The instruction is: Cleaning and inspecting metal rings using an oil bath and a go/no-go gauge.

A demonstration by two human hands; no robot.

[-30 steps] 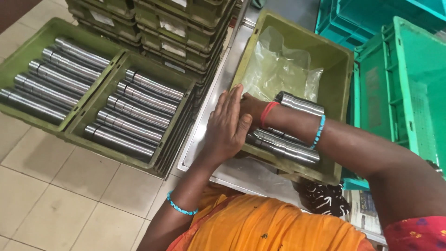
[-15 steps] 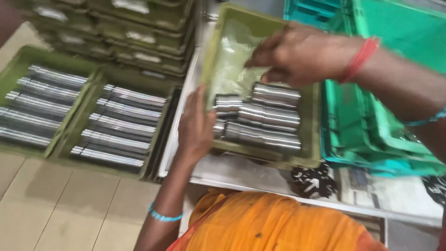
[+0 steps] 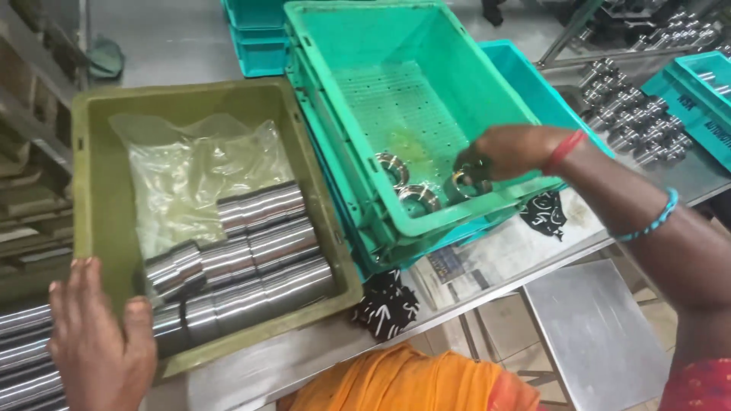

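The right hand (image 3: pixel 509 150) reaches into the green crate (image 3: pixel 426 46), fingers curled around a small metal ring (image 3: pixel 466 181); two more rings (image 3: pixel 405 183) lie just left of it on the perforated floor. The ring looks hard, smooth and likely oily, so slippery; light for steel, best pinched across its rim. It has no long axis; which way its bore faces cannot be told. The left hand (image 3: pixel 95 339) rests spread on the olive bin's (image 3: pixel 91 190) near corner, holding nothing, steel sleeves (image 3: pixel 251 255) lying just beyond its fingertips, axes crosswise.
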